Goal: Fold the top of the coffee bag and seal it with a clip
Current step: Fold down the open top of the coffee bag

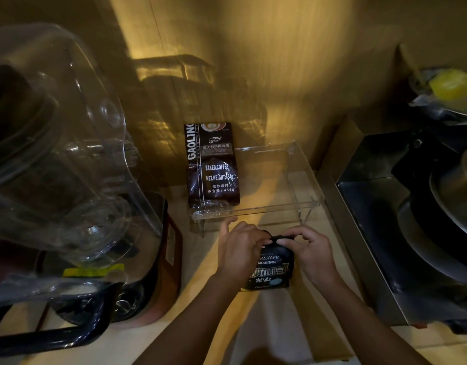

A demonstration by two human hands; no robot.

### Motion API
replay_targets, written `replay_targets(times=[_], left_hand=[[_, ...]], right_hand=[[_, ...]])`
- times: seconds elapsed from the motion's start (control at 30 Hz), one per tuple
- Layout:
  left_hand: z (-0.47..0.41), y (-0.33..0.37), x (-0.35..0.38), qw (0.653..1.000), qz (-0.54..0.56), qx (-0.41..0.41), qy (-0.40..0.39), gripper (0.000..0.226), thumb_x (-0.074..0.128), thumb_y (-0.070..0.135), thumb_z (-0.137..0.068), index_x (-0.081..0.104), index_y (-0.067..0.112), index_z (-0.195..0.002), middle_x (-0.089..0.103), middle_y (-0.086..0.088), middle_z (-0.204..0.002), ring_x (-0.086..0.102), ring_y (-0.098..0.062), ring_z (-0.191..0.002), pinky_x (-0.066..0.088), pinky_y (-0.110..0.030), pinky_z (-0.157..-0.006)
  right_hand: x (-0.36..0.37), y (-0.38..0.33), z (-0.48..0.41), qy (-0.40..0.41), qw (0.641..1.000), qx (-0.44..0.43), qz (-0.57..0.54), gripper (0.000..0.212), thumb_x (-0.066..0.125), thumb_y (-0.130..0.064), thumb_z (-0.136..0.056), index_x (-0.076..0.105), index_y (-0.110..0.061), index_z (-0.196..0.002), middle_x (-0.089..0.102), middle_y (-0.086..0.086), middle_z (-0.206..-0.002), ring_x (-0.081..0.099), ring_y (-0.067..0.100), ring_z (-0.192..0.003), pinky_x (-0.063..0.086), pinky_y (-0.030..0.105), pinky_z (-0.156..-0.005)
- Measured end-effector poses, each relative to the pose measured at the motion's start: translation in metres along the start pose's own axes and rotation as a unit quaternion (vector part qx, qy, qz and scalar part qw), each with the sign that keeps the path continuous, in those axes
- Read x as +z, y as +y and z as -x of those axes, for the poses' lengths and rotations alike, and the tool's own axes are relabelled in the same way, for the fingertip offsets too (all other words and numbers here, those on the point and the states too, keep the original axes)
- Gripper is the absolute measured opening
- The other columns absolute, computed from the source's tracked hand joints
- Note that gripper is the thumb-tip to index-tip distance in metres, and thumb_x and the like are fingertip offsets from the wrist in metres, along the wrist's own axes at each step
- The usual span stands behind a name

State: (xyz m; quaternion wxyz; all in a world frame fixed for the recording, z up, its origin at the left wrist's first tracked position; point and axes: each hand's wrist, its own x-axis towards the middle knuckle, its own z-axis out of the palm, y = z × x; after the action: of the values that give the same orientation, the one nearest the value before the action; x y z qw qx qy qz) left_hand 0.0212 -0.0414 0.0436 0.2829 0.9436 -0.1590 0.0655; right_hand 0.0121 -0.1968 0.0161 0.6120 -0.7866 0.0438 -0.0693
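Head view, looking down on a dimly lit counter. Two hands and two coffee bags are in view. The small dark coffee bag (273,267) stands on the pale countertop (279,325) between the two hands, its printed front turned toward the camera, with white lettering including the word "MOUNTAIN" and large pale characters below it. Its top edge is gathered and crumpled into a narrow black ridge. The left hand (239,250) closes its fingers on the left end of that ridge, with the thumb spread outward; the right hand (310,252) pinches the right end between thumb and forefinger. Whether a clip sits on the ridge cannot be told, since the dark band there is too small and too shadowed.

The second, taller coffee bag (212,164) stands beyond the left hand, at the left end of a clear plastic tray (303,180) raised on thin legs; the tray lies just past both sets of fingertips. Its label reads "BAKED.COFFEE" and "NET.WEIGHT:454g".

Well to the left of the left hand stands a blender base with a large clear cover (58,143). To the right of the right hand sits a metal appliance (385,225) carrying dark round parts. The wall behind (253,61) is a warm yellow-brown, lit from above in streaks.
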Motion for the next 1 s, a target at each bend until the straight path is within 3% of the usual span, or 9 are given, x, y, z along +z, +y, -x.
replay_targets(times=[0.07, 0.23, 0.4, 0.53, 0.7, 0.8, 0.9, 1.0], left_hand=[[-0.001, -0.001, 0.001, 1.000, 0.003, -0.003, 0.003, 0.013, 0.059, 0.023, -0.084, 0.072, 0.024, -0.083, 0.073, 0.003, -0.079, 0.059, -0.016, -0.080, 0.015, -0.023, -0.090], [-0.004, 0.001, 0.005, 1.000, 0.020, -0.011, 0.003, 0.014, 0.058, 0.021, -0.084, 0.071, 0.024, -0.084, 0.072, 0.002, -0.082, 0.056, -0.017, -0.081, 0.018, -0.021, -0.077], [-0.006, -0.001, 0.008, 1.000, 0.017, -0.010, -0.005, 0.015, 0.054, 0.023, -0.087, 0.069, 0.023, -0.088, 0.069, 0.001, -0.085, 0.052, -0.017, -0.085, 0.020, -0.023, -0.073], [-0.014, -0.001, 0.007, 0.998, 0.031, 0.023, -0.058, 0.015, 0.051, 0.022, -0.089, 0.065, 0.017, -0.093, 0.066, -0.003, -0.092, 0.052, -0.020, -0.090, 0.029, -0.027, -0.076], [-0.024, 0.011, 0.012, 0.993, 0.004, 0.083, -0.079, 0.008, 0.052, 0.014, -0.086, 0.060, 0.013, -0.088, 0.064, -0.008, -0.088, 0.053, -0.025, -0.087, 0.031, -0.029, -0.070], [-0.026, 0.011, 0.016, 0.994, -0.004, 0.086, -0.062, 0.006, 0.052, 0.009, -0.085, 0.057, 0.013, -0.084, 0.062, -0.009, -0.083, 0.053, -0.026, -0.083, 0.030, -0.029, -0.064], [-0.029, 0.012, 0.018, 0.993, -0.029, 0.104, -0.054, 0.022, 0.057, -0.003, -0.075, 0.056, 0.016, -0.085, 0.063, -0.008, -0.079, 0.054, -0.027, -0.078, 0.029, -0.027, -0.062], [-0.029, 0.013, 0.019, 0.988, -0.060, 0.132, -0.055, 0.037, 0.068, -0.004, -0.057, 0.054, 0.019, -0.082, 0.063, -0.003, -0.070, 0.057, -0.025, -0.065, 0.029, -0.023, -0.054]], right_hand=[[-0.001, 0.000, 0.000, 0.008, 1.000, 0.019, -0.019, 0.029, 0.070, 0.006, -0.068, 0.067, -0.023, -0.064, 0.067, -0.001, -0.070, 0.059, -0.009, -0.063, 0.038, -0.001, -0.058], [-0.007, 0.004, -0.001, -0.007, 0.999, 0.036, -0.024, 0.029, 0.064, 0.003, -0.076, 0.068, -0.026, -0.069, 0.069, -0.003, -0.075, 0.062, 0.000, -0.070, 0.047, 0.008, -0.061], [-0.004, 0.006, -0.003, 0.019, 0.999, 0.041, 0.001, 0.031, 0.067, -0.001, -0.074, 0.066, -0.029, -0.060, 0.068, -0.011, -0.061, 0.060, -0.003, -0.061, 0.045, 0.008, -0.055], [-0.007, 0.007, -0.009, 0.008, 0.999, 0.040, 0.011, 0.032, 0.071, -0.004, -0.070, 0.066, -0.031, -0.055, 0.068, -0.018, -0.059, 0.059, -0.002, -0.058, 0.044, 0.010, -0.053], [-0.007, 0.009, -0.013, -0.003, 0.999, 0.050, 0.007, 0.029, 0.070, -0.003, -0.070, 0.067, -0.029, -0.057, 0.067, -0.010, -0.056, 0.061, 0.011, -0.061, 0.048, 0.028, -0.059], [-0.010, 0.008, -0.014, -0.024, 0.999, 0.018, 0.026, 0.033, 0.065, -0.002, -0.076, 0.067, -0.032, -0.061, 0.069, -0.008, -0.067, 0.062, 0.006, -0.064, 0.049, 0.028, -0.062], [-0.011, 0.006, -0.016, -0.046, 0.997, -0.009, 0.057, 0.039, 0.060, 0.000, -0.080, 0.063, -0.035, -0.064, 0.067, -0.010, -0.071, 0.061, -0.002, -0.067, 0.046, 0.016, -0.060], [-0.012, 0.007, -0.018, -0.049, 0.996, -0.011, 0.072, 0.037, 0.058, 0.001, -0.081, 0.061, -0.032, -0.065, 0.065, -0.008, -0.069, 0.060, 0.003, -0.067, 0.047, 0.026, -0.063]])
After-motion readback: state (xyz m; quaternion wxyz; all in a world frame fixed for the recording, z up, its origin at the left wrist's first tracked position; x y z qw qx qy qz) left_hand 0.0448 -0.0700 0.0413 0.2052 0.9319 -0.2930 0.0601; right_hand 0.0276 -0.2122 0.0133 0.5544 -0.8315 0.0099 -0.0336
